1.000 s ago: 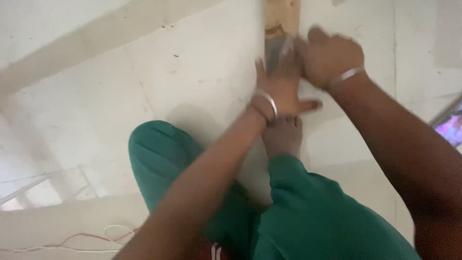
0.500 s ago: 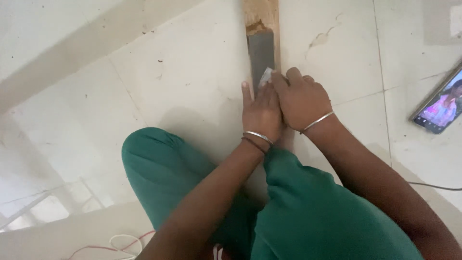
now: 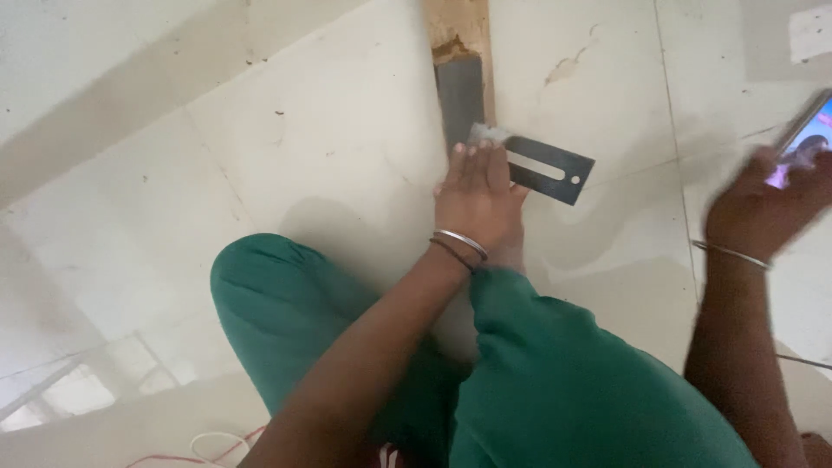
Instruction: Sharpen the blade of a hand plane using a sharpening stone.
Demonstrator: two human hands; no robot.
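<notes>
- Flat grey metal plate (image 3: pixel 548 169) with a long slot lies on the pale tiled floor, just beside a grey strip (image 3: pixel 460 95) set in a wooden-edged floor channel.
- Left hand (image 3: pixel 476 195) presses it flat, fingers spread, gripping nothing.
- Right hand (image 3: pixel 763 208), blurred, curls around a phone (image 3: pixel 806 134).
- Judged step: steadying the plate; aligning it with the channel likely needs both hands.

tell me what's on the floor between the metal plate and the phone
In the head view, only bare pale floor tile with a grout line lies between the grey metal plate under the left hand and the phone at the right hand.
</notes>
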